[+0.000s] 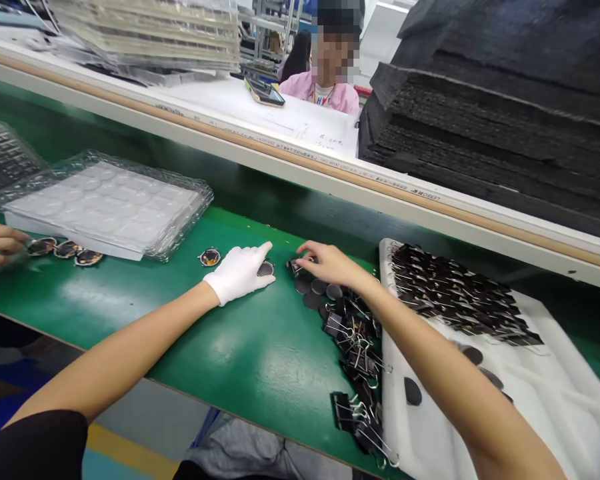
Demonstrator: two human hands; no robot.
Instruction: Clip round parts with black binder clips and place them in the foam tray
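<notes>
My left hand (241,272), in a white glove, rests on the green bench with thumb and fingers around a round part with a dark grey disc face (265,269). Left of the glove lies a round metal-rimmed part (210,257) with orange and dark insides. My bare right hand (330,264) pinches a black binder clip (295,267) at the far end of a pile. Loose black discs (311,301) lie just under that hand. More black binder clips (355,340) are heaped along the bench towards me, their wire handles sticking out.
A white tray (395,427) at right bears rows of binder clips (450,293) and a few black discs. Clear plastic trays (105,200) lie at left. Another person's hand (0,244) touches round parts (67,249). A raised shelf edge (300,160) crosses behind; a person sits beyond.
</notes>
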